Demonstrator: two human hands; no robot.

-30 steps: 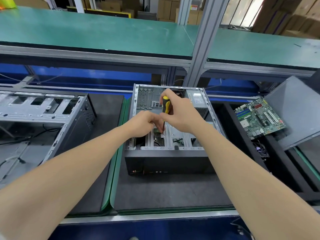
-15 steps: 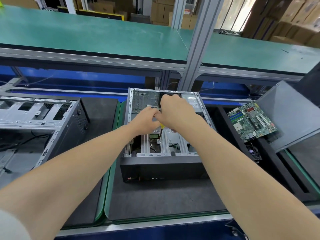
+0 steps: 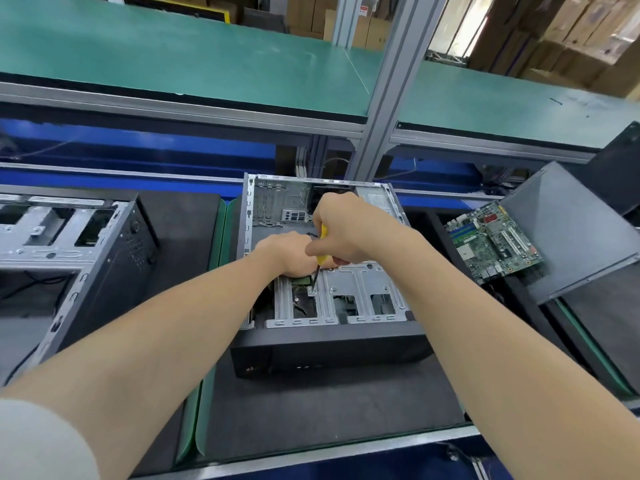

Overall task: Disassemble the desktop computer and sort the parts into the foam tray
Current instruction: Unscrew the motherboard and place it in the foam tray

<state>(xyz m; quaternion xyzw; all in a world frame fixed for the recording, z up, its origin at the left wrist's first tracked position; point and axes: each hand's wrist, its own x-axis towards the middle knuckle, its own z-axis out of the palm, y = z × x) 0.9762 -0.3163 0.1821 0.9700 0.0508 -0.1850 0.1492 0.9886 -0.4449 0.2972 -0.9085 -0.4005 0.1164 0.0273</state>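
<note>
Both hands stay over the middle of the open computer case (image 3: 346, 344), but the yellow handle of the screwdriver (image 3: 323, 241), almost hidden half a second ago, now shows between them, with the dark shaft slanting down below it. Its tip rests on a screw (image 3: 312, 291) in the grey drive cage (image 3: 360, 285), in the half of the case nearer the person. The right hand (image 3: 349, 230) grips the handle, fingers curled round it. The left hand (image 3: 287, 254) lies just beside the shaft, knuckles up and fingers bent under; whether they pinch the shaft cannot be told. The case lies on its side at the middle of the surface, black front toward the near edge. Toward the right edge, a green motherboard (image 3: 493, 240) lies tilted in the black foam tray (image 3: 431, 225), and a grey side panel (image 3: 568, 233) leans beside it. At the left edge lies a second bare chassis (image 3: 69, 237)
</note>
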